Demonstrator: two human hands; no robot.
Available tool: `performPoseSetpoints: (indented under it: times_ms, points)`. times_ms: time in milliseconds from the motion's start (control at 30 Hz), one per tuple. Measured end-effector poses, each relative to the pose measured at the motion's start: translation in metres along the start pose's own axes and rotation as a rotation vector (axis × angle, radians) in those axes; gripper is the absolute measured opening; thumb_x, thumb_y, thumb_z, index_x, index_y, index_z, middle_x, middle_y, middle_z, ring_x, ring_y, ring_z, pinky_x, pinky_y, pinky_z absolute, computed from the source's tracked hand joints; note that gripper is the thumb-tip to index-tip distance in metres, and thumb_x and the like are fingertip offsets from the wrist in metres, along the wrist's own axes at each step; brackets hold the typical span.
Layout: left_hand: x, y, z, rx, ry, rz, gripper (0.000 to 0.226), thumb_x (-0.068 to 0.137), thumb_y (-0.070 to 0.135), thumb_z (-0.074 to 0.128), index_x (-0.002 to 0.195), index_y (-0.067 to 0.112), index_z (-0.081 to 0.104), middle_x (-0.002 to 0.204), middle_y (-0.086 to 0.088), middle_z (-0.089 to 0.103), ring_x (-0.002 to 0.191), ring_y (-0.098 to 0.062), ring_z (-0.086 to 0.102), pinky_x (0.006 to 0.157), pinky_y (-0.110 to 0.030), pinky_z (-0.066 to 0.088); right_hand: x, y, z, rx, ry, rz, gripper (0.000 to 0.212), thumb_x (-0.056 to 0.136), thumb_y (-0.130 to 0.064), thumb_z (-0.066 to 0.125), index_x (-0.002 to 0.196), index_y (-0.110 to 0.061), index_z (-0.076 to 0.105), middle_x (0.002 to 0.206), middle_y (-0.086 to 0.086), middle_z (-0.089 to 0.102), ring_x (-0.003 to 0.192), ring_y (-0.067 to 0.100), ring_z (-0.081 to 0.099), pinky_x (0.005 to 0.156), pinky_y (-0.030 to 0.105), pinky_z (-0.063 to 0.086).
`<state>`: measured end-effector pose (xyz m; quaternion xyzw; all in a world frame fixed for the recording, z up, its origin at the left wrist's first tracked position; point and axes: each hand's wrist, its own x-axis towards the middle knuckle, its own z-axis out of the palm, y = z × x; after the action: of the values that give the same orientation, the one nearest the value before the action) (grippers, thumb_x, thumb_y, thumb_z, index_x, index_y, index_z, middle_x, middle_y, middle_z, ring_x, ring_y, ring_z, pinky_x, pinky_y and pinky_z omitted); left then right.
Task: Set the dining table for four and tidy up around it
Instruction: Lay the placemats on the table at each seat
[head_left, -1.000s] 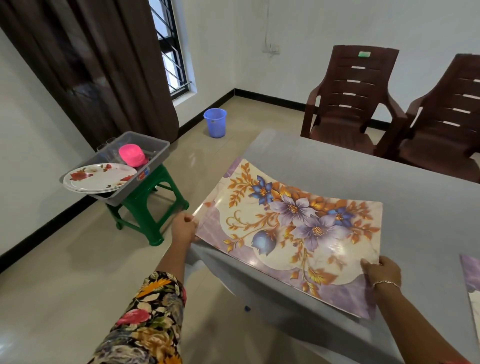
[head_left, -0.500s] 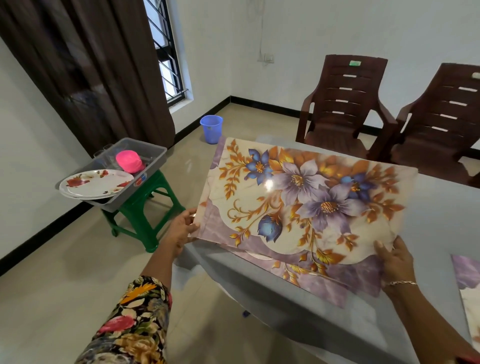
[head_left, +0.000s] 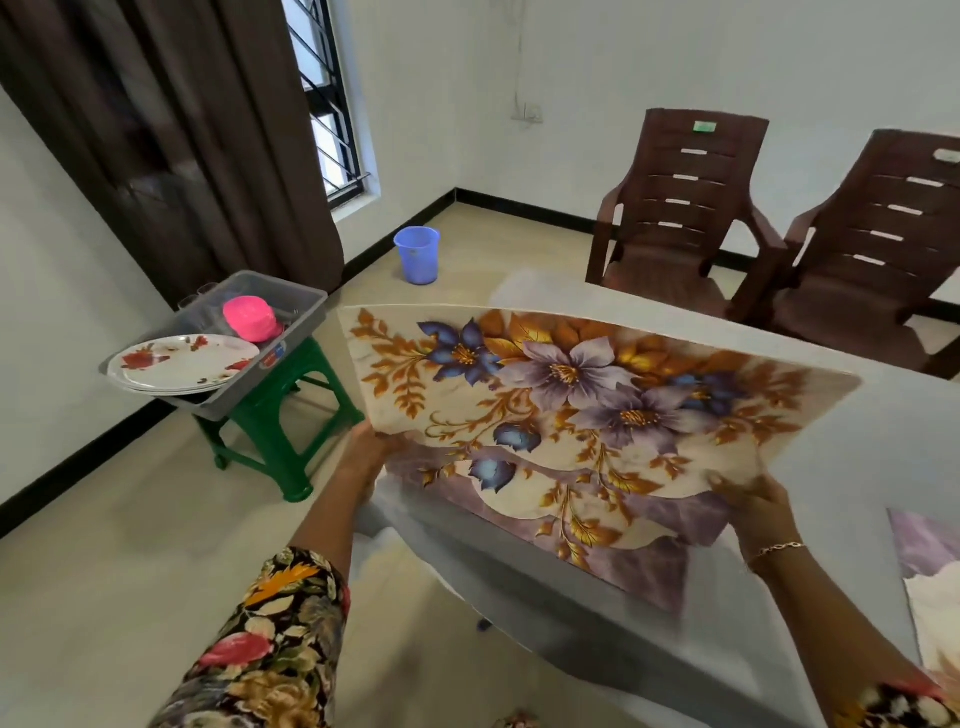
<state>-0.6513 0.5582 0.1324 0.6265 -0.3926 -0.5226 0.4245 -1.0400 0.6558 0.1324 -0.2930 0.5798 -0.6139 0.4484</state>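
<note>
Mat-laying step. Left hand (head_left: 371, 447) and right hand (head_left: 753, 499) each pinch a near corner of the floral placemat (head_left: 571, 384), tilted above the table (head_left: 883, 441), over a second mat (head_left: 597, 525). Next, judged: lay it flat at an unlaid seat.

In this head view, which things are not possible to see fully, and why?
All in the head view:
- The lower placemat is partly covered by the lifted placemat.
- The left hand has its fingers hidden under the lifted placemat.
- A third placemat is cut off by the right edge.
- The clear items in the grey tub are too small to name.
</note>
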Motion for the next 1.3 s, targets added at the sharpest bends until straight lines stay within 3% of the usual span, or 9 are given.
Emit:
performPoseSetpoints:
  times_ms: [200, 267, 400, 600, 700, 867, 1033, 1133, 1300]
  points:
    - [-0.001, 0.013, -0.004, 0.018, 0.085, 0.004, 0.013, 0.086, -0.001, 0.060, 0.098, -0.003, 0.061, 0.096, -0.013, 0.062, 0.087, -0.030, 0.060, 0.068, -0.033, 0.052, 0.032, -0.010, 0.015, -0.196, -0.001, -0.055, 0.026, 0.083, 0.012, 0.056, 0.091, -0.013, 0.058, 0.065, -0.017, 0.069, 0.064, -0.004, 0.062, 0.057, 0.007, 0.049]
    - [0.005, 0.022, -0.016, 0.018, 0.139, -0.005, 0.002, 0.088, 0.002, 0.059, 0.087, 0.004, 0.059, 0.092, -0.015, 0.064, 0.088, -0.029, 0.058, 0.074, -0.038, 0.050, 0.043, -0.013, 0.032, -0.223, -0.046, -0.072, 0.029, 0.084, 0.011, 0.055, 0.108, -0.005, 0.056, 0.080, -0.008, 0.067, 0.084, 0.012, 0.062, 0.062, 0.007, 0.049]
    - [0.011, 0.022, -0.056, -0.037, 0.347, -0.090, 0.022, 0.092, 0.008, 0.056, 0.111, -0.003, 0.058, 0.105, -0.020, 0.060, 0.089, -0.029, 0.054, 0.077, -0.039, 0.048, 0.050, -0.013, 0.075, -0.106, -0.138, 0.045, 0.042, 0.086, 0.012, 0.050, 0.127, 0.003, 0.048, 0.108, 0.012, 0.056, 0.073, 0.015, 0.059, 0.058, 0.012, 0.052]
    - [-0.005, -0.001, -0.119, -0.649, 0.556, -0.139, 0.043, 0.091, 0.009, 0.059, 0.130, -0.002, 0.045, 0.121, -0.018, 0.056, 0.090, -0.028, 0.062, 0.061, -0.037, 0.056, 0.054, 0.001, 0.160, -0.010, -0.262, 0.199, 0.064, 0.058, -0.004, 0.071, 0.120, -0.002, 0.053, 0.065, -0.011, 0.071, 0.057, 0.007, 0.066, 0.054, 0.019, 0.055]
    - [-0.002, -0.002, -0.137, -0.862, 0.417, -0.123, 0.013, 0.095, 0.018, 0.051, 0.099, 0.008, 0.059, 0.100, -0.013, 0.062, 0.077, -0.023, 0.064, 0.055, -0.035, 0.057, 0.052, 0.013, 0.218, 0.029, -0.313, 0.224, 0.045, 0.069, 0.003, 0.066, 0.112, -0.003, 0.054, 0.064, -0.010, 0.071, 0.058, 0.012, 0.066, 0.052, 0.020, 0.055]
    - [0.029, 0.005, -0.175, -0.756, 0.081, -0.180, 0.020, 0.095, 0.009, 0.043, 0.099, 0.011, 0.062, 0.082, -0.002, 0.073, 0.075, -0.017, 0.068, 0.058, -0.030, 0.058, 0.054, 0.042, 0.328, -0.017, -0.367, 0.263, 0.037, 0.083, 0.009, 0.053, 0.118, -0.004, 0.052, 0.068, -0.008, 0.072, 0.059, 0.008, 0.067, 0.052, 0.022, 0.055]
    - [0.079, 0.024, -0.251, -0.686, 0.066, -0.172, 0.019, 0.095, 0.003, 0.044, 0.092, 0.005, 0.062, 0.068, -0.003, 0.072, 0.059, -0.014, 0.068, 0.051, -0.026, 0.056, 0.047, 0.059, 0.427, -0.038, -0.380, 0.266, 0.036, 0.084, 0.010, 0.052, 0.120, 0.001, 0.052, 0.063, -0.009, 0.070, 0.061, 0.014, 0.066, 0.053, 0.022, 0.056]
    - [0.108, 0.034, -0.292, -0.699, 0.063, -0.187, 0.017, 0.095, 0.002, 0.044, 0.100, 0.002, 0.061, 0.068, -0.004, 0.072, 0.059, -0.015, 0.070, 0.052, -0.028, 0.057, 0.041, 0.058, 0.476, -0.055, -0.354, 0.236, 0.041, 0.084, 0.005, 0.056, 0.125, 0.002, 0.049, 0.091, 0.013, 0.070, 0.082, 0.027, 0.065, 0.069, 0.032, 0.057]
    - [0.162, 0.045, -0.324, -0.713, 0.086, -0.213, 0.028, 0.091, 0.001, 0.050, 0.118, -0.002, 0.054, 0.075, -0.005, 0.072, 0.063, -0.016, 0.070, 0.053, -0.028, 0.058, 0.055, 0.050, 0.518, -0.033, -0.474, 0.212, 0.094, 0.032, -0.038, 0.090, 0.114, -0.008, 0.056, 0.099, 0.007, 0.065, 0.080, 0.019, 0.067, 0.061, 0.025, 0.058]
